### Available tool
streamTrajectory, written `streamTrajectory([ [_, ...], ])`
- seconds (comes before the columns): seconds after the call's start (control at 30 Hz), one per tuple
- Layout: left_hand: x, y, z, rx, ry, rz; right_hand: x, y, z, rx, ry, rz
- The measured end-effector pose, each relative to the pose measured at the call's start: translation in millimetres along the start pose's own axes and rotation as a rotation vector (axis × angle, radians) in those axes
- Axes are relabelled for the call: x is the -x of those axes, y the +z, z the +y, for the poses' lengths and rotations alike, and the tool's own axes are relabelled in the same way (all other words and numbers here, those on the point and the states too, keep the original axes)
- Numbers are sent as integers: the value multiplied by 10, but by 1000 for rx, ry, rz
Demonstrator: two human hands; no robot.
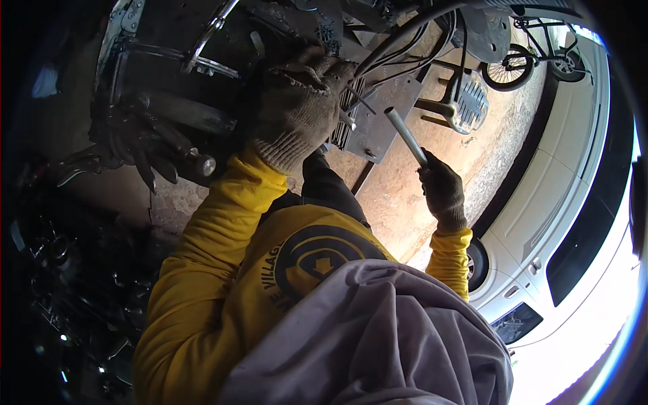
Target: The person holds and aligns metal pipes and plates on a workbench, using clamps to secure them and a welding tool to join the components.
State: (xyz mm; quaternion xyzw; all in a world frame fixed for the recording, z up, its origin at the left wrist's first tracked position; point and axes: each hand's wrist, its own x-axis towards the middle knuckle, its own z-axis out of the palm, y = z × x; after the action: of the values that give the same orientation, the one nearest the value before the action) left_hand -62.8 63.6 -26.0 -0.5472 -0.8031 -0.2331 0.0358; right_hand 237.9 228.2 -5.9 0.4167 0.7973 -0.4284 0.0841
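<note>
My right hand (443,190), in a dark work glove, is closed around the lower end of a short grey metal pipe (407,136). The pipe tilts up and to the left, its far end free in the air. My left hand (297,101) wears a worn knitted glove with a tear across the back. Its fingers curl down over the dark metal bench, and their tips are hidden. Close beside them a thin metal rod (361,100) sticks out; whether the hand grips it is unclear.
Dark metal tools (145,142) hang at the bench's left side. Black cables (412,40) arch over a flat steel plate (388,111) with a ribbed metal stack. Beyond stand a slatted chair (470,104), a bicycle (509,67) and a white van (540,202).
</note>
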Motion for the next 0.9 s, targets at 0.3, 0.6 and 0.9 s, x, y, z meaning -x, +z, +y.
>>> streamTrajectory([
  [0.3,62,88,-43,-45,6,87,-141,-10,-72,363,-487,75],
  [0.6,28,-3,-8,-101,10,-43,-322,167,-346,310,-575,54],
  [0.9,-10,-46,-16,-185,35,0,-537,141,-801,-326,-85,-416],
])
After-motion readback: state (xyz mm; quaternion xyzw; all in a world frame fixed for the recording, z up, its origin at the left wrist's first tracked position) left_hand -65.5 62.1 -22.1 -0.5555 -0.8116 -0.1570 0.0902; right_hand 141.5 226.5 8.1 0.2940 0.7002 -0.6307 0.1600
